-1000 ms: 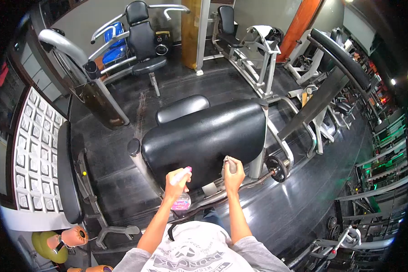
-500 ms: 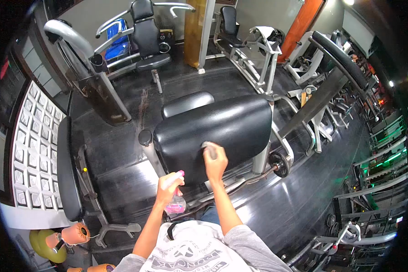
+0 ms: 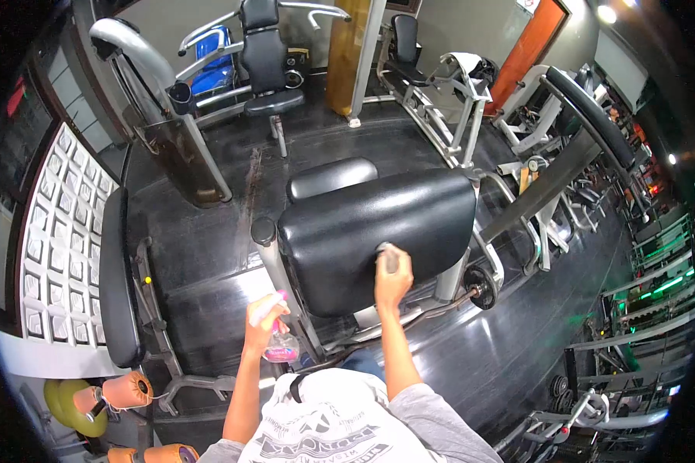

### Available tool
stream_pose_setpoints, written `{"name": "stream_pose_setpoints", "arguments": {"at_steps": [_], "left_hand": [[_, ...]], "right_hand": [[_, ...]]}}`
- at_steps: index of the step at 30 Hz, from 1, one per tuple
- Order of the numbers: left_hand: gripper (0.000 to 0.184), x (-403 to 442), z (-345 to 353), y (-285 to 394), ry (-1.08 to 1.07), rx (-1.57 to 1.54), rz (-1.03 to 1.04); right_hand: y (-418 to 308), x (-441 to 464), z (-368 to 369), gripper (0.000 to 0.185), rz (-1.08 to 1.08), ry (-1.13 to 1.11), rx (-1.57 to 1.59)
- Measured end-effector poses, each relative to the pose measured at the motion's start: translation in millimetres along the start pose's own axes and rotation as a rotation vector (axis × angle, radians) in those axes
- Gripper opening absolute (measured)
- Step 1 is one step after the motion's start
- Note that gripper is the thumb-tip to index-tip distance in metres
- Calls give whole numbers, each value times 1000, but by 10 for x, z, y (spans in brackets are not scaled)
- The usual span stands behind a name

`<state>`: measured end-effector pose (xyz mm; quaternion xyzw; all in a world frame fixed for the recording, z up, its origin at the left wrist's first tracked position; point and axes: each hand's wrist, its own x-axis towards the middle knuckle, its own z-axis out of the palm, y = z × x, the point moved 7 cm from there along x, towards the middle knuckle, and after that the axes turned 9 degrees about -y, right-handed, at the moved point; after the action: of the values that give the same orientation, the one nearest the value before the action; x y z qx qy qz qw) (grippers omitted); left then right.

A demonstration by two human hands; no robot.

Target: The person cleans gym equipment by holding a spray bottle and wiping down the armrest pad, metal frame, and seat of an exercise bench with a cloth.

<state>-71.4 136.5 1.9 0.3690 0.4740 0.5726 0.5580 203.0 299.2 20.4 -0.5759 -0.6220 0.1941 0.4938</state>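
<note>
My left hand (image 3: 264, 318) is wrapped round the neck of a clear spray bottle (image 3: 283, 350) with a pink-and-white trigger head and a pink label. It holds the bottle upright, left of the bench pad's near corner. Fingers closed, my right hand (image 3: 394, 282) grips a small greyish cloth-like wad (image 3: 391, 264), mostly hidden by the fingers. That hand is at the lower middle of a wide black padded bench pad (image 3: 363, 220), apparently with the wad against its shiny surface. Behind the pad is a smaller black seat cushion (image 3: 333, 178).
A round-capped post (image 3: 264, 230) stands at the pad's left corner. To the right lie a curved barbell (image 3: 440, 307) and a weight plate (image 3: 483, 287). Another black bench (image 3: 118, 278) is at the left, beside a white patterned panel (image 3: 62, 239). Gym machines (image 3: 274, 69) stand behind.
My right hand with the wad has moved right across the pad. My left hand and the spray bottle have shifted left, away from the pad. The camera view has shifted slightly.
</note>
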Motion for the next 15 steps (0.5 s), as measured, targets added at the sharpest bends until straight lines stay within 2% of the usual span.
{"name": "stream_pose_setpoints", "arguments": {"at_steps": [4,8,12,15], "left_hand": [[18,14,-8,16,41,-1,-12],[19,32,-60,-50,32,-23,-19],[19,13,-148,-46,34,2,-54],[20,-23,-209,-50,24,6,-47]], "right_hand": [[-468,-531,483,29,-253,-334,-26],[-450,-573,391,31,-347,-401,-127],[-137,-219,94,24,-143,-222,-113],[-263,-235,173,24,-106,-146,-96]]}}
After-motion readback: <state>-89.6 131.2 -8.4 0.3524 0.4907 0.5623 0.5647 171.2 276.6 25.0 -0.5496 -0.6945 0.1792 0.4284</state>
